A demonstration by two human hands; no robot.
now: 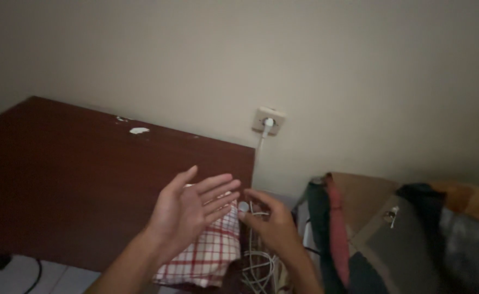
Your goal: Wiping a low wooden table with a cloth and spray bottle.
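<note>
Seen from the head camera: left hand (188, 209) spread flat, palm up and empty, hovering above a red-and-white checked cloth (207, 256), seemingly kept clear of the work. Right hand (269, 223) just beside it, fingertips pinching a small round white plug end (243, 206) of a thin white cable (258, 261), looped loosely below and trailing from the cream wall socket (268, 121) farther up, beside a dark brown wooden board (87, 179) at left and dark piled clothes (392, 239) at right.

Headboard (87, 185) left, wall socket (268, 121) above cables (258, 261), bag (392, 239) right w/ hands (193, 209) in front.
</note>
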